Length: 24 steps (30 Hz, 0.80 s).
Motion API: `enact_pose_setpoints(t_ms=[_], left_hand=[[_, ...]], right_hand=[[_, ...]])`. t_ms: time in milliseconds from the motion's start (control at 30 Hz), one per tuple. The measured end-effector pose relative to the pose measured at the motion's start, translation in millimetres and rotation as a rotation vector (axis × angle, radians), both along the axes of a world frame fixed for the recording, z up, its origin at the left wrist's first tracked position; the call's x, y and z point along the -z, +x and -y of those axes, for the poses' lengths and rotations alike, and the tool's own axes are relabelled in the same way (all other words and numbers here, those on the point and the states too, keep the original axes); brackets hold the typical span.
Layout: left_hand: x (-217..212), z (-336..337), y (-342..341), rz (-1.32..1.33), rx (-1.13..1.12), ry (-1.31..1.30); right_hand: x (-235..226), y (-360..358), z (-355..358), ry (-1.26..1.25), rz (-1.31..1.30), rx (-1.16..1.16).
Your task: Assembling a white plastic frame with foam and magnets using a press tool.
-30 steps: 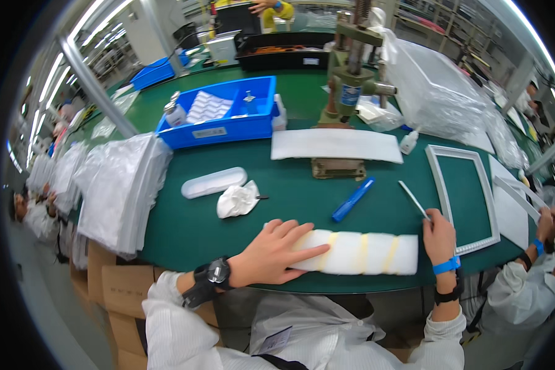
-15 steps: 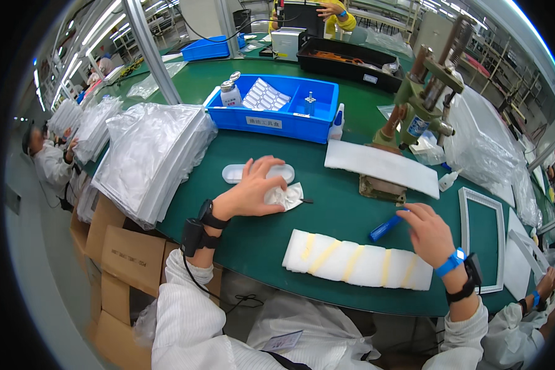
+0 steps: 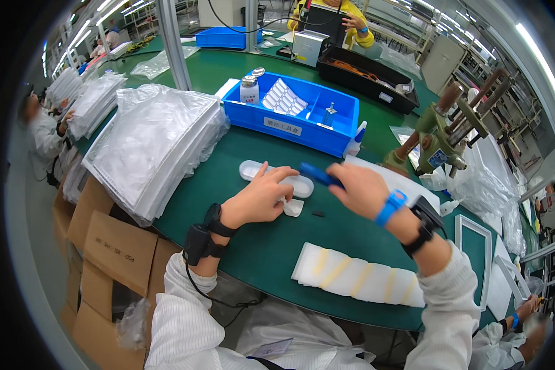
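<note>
The right hand (image 3: pixel 362 190) grips a blue tool (image 3: pixel 318 174) near the white tray (image 3: pixel 302 186); the left hand (image 3: pixel 258 198) pinches a white cloth (image 3: pixel 294 208) beside this tray. The blue box (image 3: pixel 246 118) carries a label (image 3: pixel 282 126) with dark writing.

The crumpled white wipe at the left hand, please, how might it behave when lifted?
The wipe is likely floppy, since it bunches at the left hand. It looks light, as its visible edge seems thin. Its irregular, flattish shape suggests little rolling.

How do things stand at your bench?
Left hand at white cloth, grip unclear. Right hand gripping blue tool. Oblong tray partly hidden behind left hand.
</note>
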<state>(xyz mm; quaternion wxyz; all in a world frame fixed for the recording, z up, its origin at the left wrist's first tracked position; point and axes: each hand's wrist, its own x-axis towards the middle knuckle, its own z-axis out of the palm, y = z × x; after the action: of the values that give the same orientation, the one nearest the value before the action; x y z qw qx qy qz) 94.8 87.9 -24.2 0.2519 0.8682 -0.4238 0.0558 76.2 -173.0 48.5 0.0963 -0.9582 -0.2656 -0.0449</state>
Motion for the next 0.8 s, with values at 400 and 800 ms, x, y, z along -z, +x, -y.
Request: enact_pose_setpoints(t_ms=[400, 800], left_hand=[[1, 6, 4, 0.072, 0.068, -0.197], [15, 5, 7, 0.026, -0.229, 0.046]], right_hand=[[49, 55, -39, 0.309, -0.087, -0.073], [55, -24, -17, -0.034, -0.067, -0.154]])
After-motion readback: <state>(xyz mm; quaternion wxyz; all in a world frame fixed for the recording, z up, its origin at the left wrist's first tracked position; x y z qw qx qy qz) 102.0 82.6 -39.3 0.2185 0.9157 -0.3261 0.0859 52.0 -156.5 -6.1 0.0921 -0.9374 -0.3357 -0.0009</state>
